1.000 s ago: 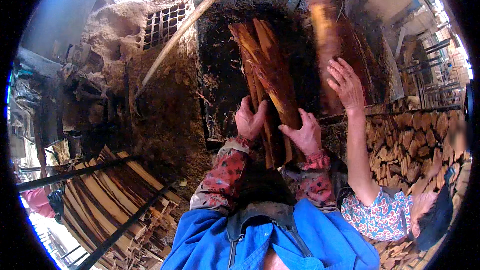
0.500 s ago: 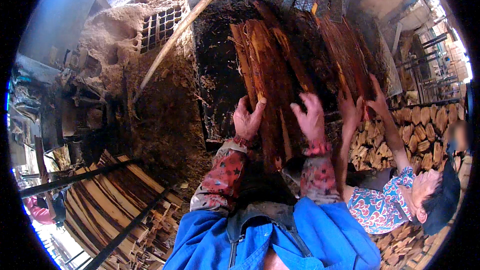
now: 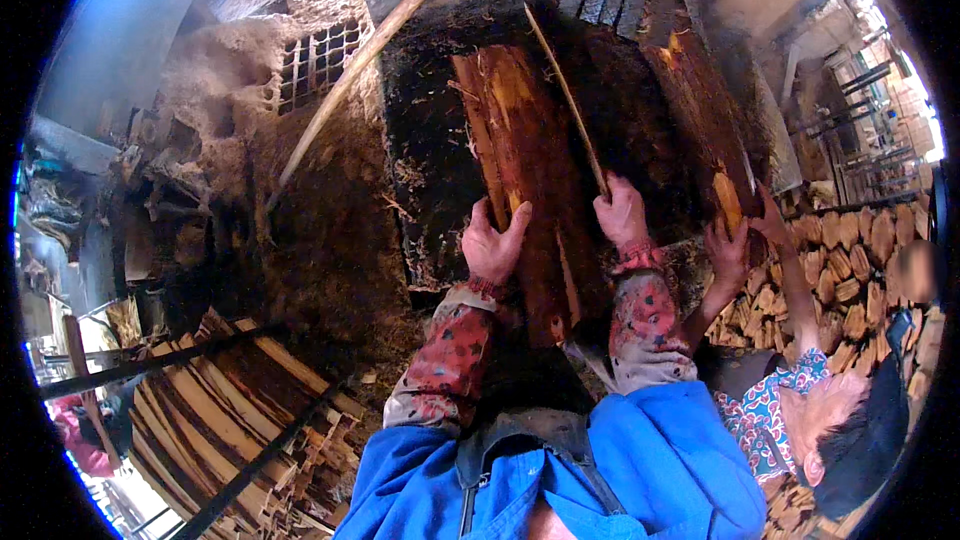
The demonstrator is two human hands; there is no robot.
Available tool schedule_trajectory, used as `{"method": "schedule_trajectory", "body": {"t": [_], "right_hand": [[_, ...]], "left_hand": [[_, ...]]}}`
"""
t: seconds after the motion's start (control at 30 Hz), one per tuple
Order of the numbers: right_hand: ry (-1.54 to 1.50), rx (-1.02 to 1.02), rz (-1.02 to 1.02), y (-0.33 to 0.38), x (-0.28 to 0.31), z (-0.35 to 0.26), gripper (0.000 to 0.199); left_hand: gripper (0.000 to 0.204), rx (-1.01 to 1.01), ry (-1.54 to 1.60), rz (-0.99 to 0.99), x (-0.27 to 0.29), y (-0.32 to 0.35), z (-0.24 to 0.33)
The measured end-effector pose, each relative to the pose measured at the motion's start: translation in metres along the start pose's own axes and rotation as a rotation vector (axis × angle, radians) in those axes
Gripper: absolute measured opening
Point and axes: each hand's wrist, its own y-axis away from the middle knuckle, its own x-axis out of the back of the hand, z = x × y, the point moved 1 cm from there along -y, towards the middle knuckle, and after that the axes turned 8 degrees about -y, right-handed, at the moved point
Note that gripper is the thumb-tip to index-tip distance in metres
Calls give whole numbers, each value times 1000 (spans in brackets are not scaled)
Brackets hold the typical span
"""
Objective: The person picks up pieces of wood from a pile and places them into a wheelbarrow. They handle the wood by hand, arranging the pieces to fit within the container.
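To the far left of the dark opening (image 3: 440, 170) in the blackened wall, thin split boards (image 3: 215, 410) lie fanned in a stack under two dark metal bars (image 3: 150, 365). Above them and still left of the opening, a small barred grate (image 3: 320, 55) sits in the crusted earthen wall, and a long pale pole (image 3: 370, 50) leans from there up across the opening's top left corner.

In front of the opening the left hand (image 3: 493, 248) presses flat, fingers spread and not closed, against the left edge of a bundle of reddish split wood (image 3: 525, 155) that stands on end inside the opening. The right hand (image 3: 622, 215) is on the bundle's right side; its fingers are curled together around the lower end of a thin pale stick (image 3: 565, 95) that slants up across the wood. Both forearms wear red patterned sleeves, above a blue garment (image 3: 660, 470).

Right of the opening's middle, a second slab of split wood (image 3: 705, 130) leans upright, and another person's hands (image 3: 735, 245) are raised against its lower end, fingers open on the wood. That person wears a flowered top (image 3: 760, 410). Further right of the opening, cut logs (image 3: 850, 260) are stacked in a wall with their ends showing.
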Motion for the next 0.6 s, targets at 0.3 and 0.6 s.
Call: {"method": "schedule_trajectory", "body": {"t": [0.3,0.6], "right_hand": [[-156,-34,116,97,23,-32,31],[-67,74,55,158,13,-72,50]], "left_hand": [[49,-27,107,31,-6,-3,-6],[51,-47,136,10,-12,-3,-16]]}}
